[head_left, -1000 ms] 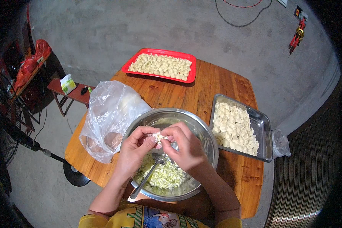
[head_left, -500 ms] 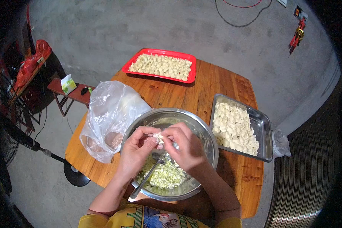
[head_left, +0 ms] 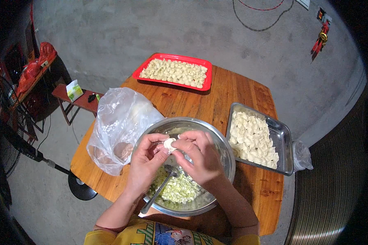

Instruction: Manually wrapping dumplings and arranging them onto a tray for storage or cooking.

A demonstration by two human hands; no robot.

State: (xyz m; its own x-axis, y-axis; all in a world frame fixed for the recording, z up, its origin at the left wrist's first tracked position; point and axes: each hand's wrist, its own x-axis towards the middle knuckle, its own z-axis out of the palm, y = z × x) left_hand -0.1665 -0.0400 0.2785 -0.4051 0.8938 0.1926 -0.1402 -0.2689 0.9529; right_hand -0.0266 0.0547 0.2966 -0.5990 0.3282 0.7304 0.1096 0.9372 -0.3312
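Note:
My left hand (head_left: pixel 149 157) and my right hand (head_left: pixel 196 157) pinch a small white dumpling (head_left: pixel 169 143) between their fingertips. Both are over a large steel bowl (head_left: pixel 216 196) of chopped pale-green and white filling (head_left: pixel 180 190), where a metal spoon (head_left: pixel 157 194) lies with its handle on the near rim. Left of the bowl is a crumpled clear plastic bag (head_left: pixel 116 122) with pale contents I cannot make out. A steel tray (head_left: pixel 280 134) of folded dumplings sits to the right, and a red tray (head_left: pixel 208 76) of more stands at the back.
The wooden table (head_left: pixel 229 85) stands before a grey wall (head_left: pixel 118 28). At the left are a low red bench (head_left: pixel 86 98), a fan (head_left: pixel 10 159) and a shelf with red bags (head_left: pixel 34 67). A plastic bag (head_left: pixel 301 157) sits beside the steel tray.
My right hand's fingers have shifted on the dumpling, its back fingers lifting more apart, and the round white shape now shows more between my fingertips. My left hand has moved slightly.

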